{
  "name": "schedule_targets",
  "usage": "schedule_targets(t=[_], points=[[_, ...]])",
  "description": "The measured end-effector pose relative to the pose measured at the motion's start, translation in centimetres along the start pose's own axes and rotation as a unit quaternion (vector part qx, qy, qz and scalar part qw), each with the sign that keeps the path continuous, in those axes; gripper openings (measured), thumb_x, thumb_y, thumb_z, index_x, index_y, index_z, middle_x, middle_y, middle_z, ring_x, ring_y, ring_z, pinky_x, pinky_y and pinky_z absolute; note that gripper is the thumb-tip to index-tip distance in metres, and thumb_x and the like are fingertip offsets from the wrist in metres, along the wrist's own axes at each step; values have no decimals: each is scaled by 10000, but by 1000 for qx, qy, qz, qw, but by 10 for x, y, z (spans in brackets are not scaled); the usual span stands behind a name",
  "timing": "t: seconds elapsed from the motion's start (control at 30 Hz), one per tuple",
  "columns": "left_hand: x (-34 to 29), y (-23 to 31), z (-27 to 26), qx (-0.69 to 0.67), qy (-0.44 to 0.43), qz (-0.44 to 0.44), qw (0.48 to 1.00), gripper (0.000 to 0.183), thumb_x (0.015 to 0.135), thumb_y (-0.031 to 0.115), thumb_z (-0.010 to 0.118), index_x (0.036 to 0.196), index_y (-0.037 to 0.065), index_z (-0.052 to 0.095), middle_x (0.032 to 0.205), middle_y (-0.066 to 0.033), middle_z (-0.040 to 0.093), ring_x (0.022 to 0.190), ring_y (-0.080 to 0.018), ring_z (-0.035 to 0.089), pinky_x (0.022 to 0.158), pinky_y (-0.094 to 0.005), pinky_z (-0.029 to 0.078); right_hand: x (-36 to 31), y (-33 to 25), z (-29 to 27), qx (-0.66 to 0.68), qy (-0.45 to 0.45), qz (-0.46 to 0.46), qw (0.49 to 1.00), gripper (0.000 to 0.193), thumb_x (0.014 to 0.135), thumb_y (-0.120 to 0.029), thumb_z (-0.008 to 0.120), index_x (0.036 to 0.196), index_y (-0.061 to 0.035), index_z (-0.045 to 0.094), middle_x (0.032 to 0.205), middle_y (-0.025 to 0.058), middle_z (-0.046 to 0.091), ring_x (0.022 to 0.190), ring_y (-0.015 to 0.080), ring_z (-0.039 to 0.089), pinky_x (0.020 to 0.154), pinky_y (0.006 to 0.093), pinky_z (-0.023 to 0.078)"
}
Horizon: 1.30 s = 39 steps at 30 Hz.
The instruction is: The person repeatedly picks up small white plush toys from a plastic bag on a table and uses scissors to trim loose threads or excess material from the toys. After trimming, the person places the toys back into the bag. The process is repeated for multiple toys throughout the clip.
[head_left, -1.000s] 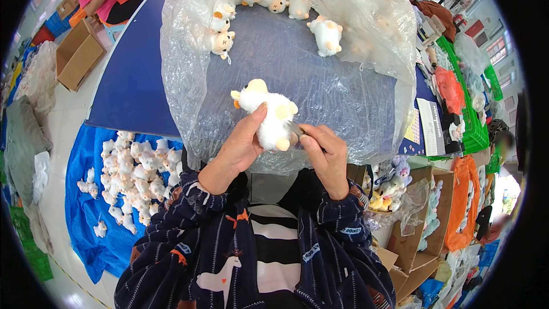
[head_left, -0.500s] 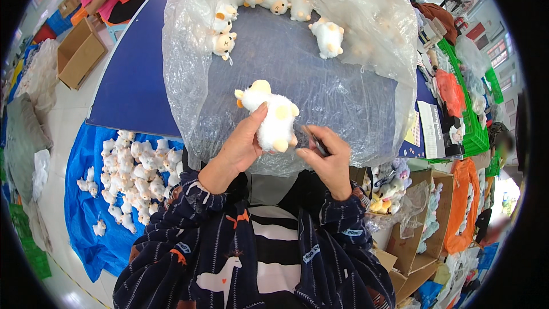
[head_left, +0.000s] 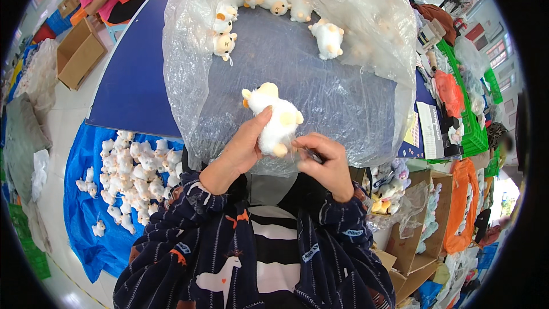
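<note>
Plush toy (head_left: 275, 122) in left hand (head_left: 245, 144); right sleeve (head_left: 345, 221) bears lettering.

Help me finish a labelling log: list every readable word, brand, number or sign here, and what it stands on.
White panel, right side of the table: large dark lettering, not copied out.
Light-blue patches on the dark jacket: small lettering, not copied out.
Pale yellow sheet: marks too small to read.
Held plush toy: no lettering visible.

Counter (head_left: 134, 80): blue, bearing clear plastic (head_left: 189, 28)
Clear plastic: white plush toys (head_left: 329, 39) toward its far side
Right end: white paper (head_left: 430, 129)
</note>
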State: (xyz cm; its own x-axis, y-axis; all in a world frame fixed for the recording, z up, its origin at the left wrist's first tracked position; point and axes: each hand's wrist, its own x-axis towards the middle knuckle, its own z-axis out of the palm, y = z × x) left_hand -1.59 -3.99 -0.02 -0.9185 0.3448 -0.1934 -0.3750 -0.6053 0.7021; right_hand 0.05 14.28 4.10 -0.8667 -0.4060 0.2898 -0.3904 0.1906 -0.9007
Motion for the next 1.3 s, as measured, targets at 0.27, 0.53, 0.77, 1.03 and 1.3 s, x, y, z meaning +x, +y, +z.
schedule_targets(t=[0.27,0.53,0.77,1.03,1.3], points=[[0,2,2,-7,26,-15,1000,492,927,478,414,1171,60,499,963,-33,623,771,-99,626,505,-231,451,-3,17,-4,-232,101,-120,960,321,721,-83,719,1021,-10,634,755,83,583,621,172,573,520,267,447],[1,1,2,-8,18,-20,1000,503,932,482,403,1188,58,492,984,-20,615,788,-89,619,501,-224,450,6,24,11,-286,124,-182,932,335,688,-111,732,1004,-35,648,776,88,610,631,214,583,541,296,467],[2,1,-15,-147,-48,-66,986,480,926,475,411,1244,120,469,1109,-88,584,987,-201,590,785,-353,510,-2,22,12,96,188,30,977,213,802,-43,600,1008,2,627,738,20,566,578,76,478,507,212,377],[4,4,-6,-306,-88,-75,945,535,920,518,365,1244,107,474,1133,-145,562,1011,-291,570,840,-407,491,-4,9,36,3,189,30,982,203,740,-52,714,902,5,603,733,-4,579,632,45,479,536,197,374],[-3,5,1,-340,-92,-57,934,519,924,497,382,1253,104,463,1159,-150,549,1029,-266,571,887,-397,480,-2,12,35,269,136,151,941,102,825,-85,643,869,2,612,735,-51,554,644,15,455,569,173,353]])
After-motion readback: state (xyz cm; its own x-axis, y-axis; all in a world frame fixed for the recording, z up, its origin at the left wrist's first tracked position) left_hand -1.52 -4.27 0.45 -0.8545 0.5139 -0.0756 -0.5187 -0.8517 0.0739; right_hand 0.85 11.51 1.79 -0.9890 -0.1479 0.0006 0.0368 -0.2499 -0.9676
